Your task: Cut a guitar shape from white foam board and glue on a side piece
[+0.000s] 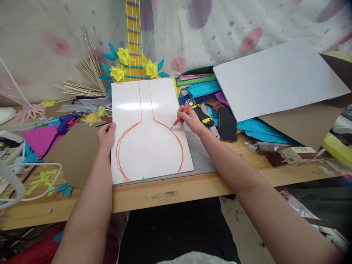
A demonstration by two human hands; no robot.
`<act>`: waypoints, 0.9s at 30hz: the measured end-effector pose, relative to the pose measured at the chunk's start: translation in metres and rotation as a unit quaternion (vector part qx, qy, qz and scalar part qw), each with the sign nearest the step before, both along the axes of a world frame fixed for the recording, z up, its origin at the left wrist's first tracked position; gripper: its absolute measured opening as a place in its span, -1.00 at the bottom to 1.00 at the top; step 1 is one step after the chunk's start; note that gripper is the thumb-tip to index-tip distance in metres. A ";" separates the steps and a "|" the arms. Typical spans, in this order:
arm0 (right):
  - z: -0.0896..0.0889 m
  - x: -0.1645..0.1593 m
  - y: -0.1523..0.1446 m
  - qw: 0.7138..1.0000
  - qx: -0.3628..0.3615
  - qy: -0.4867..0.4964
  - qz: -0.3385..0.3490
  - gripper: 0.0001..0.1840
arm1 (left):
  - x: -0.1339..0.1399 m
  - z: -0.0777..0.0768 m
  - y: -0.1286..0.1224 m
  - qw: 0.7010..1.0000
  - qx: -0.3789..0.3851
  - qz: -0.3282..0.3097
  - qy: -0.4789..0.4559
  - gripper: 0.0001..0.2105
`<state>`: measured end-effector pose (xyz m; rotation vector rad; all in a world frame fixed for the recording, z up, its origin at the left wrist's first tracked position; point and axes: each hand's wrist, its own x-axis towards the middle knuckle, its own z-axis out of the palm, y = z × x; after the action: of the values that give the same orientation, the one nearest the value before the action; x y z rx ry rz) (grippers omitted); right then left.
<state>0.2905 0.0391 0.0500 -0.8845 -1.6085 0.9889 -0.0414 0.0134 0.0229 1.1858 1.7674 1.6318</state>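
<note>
A white board (pixel 148 150) lies on the table before me, bearing an orange outline of a round body with a straight neck. My right hand (pixel 189 119) is closed round an orange marker (pixel 183 115), its tip on the upper right of the round outline. My left hand (pixel 106 135) grips the board's left edge, with the thumb on top and the other fingers partly hidden. Beneath the board a grey cutting mat (pixel 203 154) shows on the right. Behind it stands a yellow paper instrument (pixel 133 36) with strings, yellow flowers and blue leaves.
Right of the board lie a black phone (pixel 227 124), a yellow-and-black tool (pixel 202 114) and rolled coloured paper (pixel 203 89). A blank white board (pixel 280 79) leans behind them. Wooden sticks (pixel 85 84), brown cardboard (pixel 74 154) and a white cable (pixel 59 176) are on the left.
</note>
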 end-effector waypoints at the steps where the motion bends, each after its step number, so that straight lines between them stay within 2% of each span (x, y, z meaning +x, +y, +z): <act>1: 0.000 -0.001 0.000 1.000 -0.002 0.002 0.006 -0.75 | 0.000 0.000 0.000 1.000 -0.001 0.000 -0.003 -0.83; 5: 0.000 -0.005 -0.001 1.000 -0.007 0.001 0.026 -0.74 | -0.001 0.000 0.000 1.000 -0.008 0.004 -0.007 -0.81; 8: -0.001 -0.004 0.000 1.000 -0.010 -0.012 0.015 -0.75 | 0.000 0.001 -0.001 1.000 -0.007 -0.001 -0.009 -0.84; 17: 0.004 0.007 -0.006 0.999 -0.031 -0.004 0.011 -0.74 | 0.009 0.013 -0.006 0.997 -0.030 0.004 -0.068 -0.94; 27: 0.000 0.008 -0.007 0.999 -0.037 -0.009 0.016 -0.74 | 0.009 0.014 -0.006 0.997 -0.031 0.007 -0.065 -0.94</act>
<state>0.2986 0.0320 0.0498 -0.9224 -1.6147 1.0714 -0.0325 0.0072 0.0366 1.0166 1.7359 1.6115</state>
